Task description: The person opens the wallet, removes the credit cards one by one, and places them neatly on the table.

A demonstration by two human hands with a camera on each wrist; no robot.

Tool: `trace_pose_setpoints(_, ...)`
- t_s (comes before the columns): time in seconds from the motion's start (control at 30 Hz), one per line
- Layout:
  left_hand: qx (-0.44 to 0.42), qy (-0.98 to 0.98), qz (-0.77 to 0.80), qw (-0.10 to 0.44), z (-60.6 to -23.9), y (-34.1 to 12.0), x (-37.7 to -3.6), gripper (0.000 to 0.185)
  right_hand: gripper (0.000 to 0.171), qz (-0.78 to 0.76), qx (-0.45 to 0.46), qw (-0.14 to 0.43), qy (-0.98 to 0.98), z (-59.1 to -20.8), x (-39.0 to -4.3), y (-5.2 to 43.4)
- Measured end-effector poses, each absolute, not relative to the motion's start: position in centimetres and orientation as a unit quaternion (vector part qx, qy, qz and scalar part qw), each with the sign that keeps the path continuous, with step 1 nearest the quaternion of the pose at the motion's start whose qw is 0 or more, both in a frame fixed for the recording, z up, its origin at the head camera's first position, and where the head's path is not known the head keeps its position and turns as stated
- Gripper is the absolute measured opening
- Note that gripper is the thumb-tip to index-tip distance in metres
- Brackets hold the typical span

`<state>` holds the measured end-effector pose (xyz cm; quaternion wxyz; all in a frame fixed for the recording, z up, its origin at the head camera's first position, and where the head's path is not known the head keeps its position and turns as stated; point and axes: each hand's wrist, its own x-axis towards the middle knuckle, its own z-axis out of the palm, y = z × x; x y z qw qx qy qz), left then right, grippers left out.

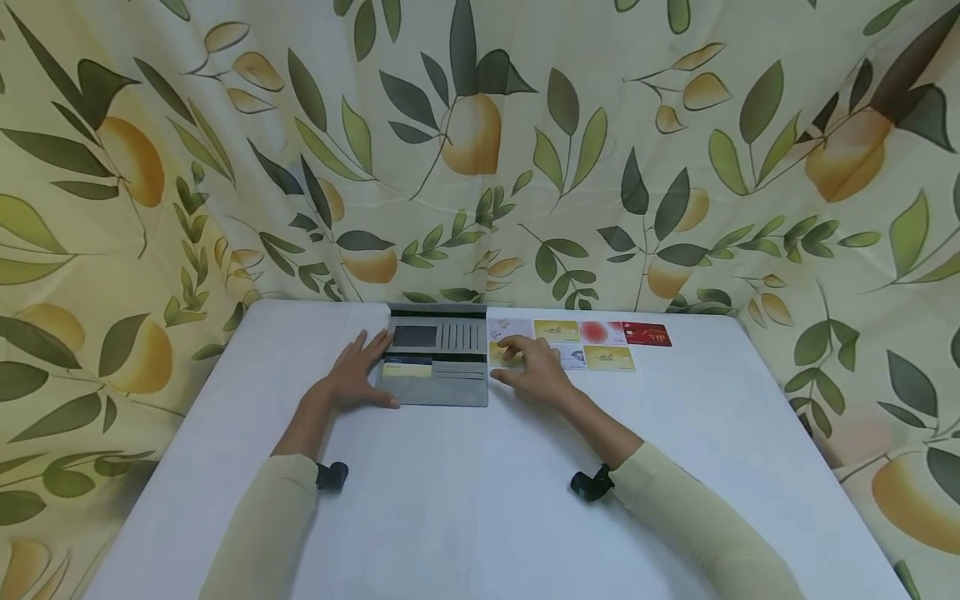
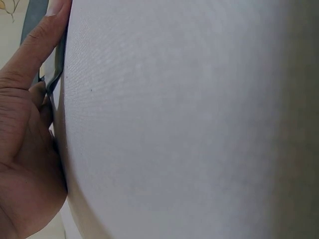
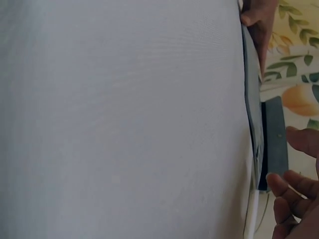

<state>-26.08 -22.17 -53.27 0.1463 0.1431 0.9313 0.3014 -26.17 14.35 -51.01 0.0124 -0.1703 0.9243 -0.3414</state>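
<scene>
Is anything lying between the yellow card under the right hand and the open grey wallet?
Nothing visible does. The right hand touches the yellow card just beside the grey wallet, which the left hand steadies; only bare table separates them.

we wear long sleeves of a pale cream, slightly yellowish cloth on both arms, the left sleeve (image 1: pixel 258 525) and the right sleeve (image 1: pixel 697 521) alike, plain and without print, soft and loosely creased. each ends at the forearm, short of the wrist, leaving the rest bare. just past each cuff sits a small black device: the left wrist camera (image 1: pixel 331 475), a rounded dark lump with a glossy end, and the right wrist camera (image 1: pixel 592 484), black too, more angular, with a short clip-like part. our left hand (image 1: pixel 358 379) and right hand (image 1: pixel 534 372) are bare, with no rings, watch or gloves showing. nails are short.
</scene>
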Motion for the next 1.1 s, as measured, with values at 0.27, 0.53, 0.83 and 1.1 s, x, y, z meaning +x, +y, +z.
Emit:
trace_pose_setpoints(0.27, 0.145, 0.933, 0.298, 0.143, -53.7, -22.3, -25.8, 0.132, 0.055, -0.350, -0.174, 0.017, 0.920, -51.6, -26.2, 13.0)
trace_pose_setpoints(0.53, 0.144, 0.934, 0.291, 0.146, -53.6, -22.3, -26.0, 0.131, 0.054, -0.347, -0.195, 0.023, 0.917, -51.5, -26.4, 11.7)
trace_pose_setpoints(0.83, 0.144, 0.936, 0.285, 0.146, -53.7, -22.1, -26.2, 0.133, 0.052, -0.353, -0.211, 0.015, 0.912, -51.8, -26.5, 10.7)
trace_pose_setpoints(1.1, 0.142, 0.934, 0.293, 0.146, -53.5, -22.2, -25.9, 0.132, 0.051, -0.354, -0.216, 0.015, 0.910, -52.0, -26.6, 9.7)
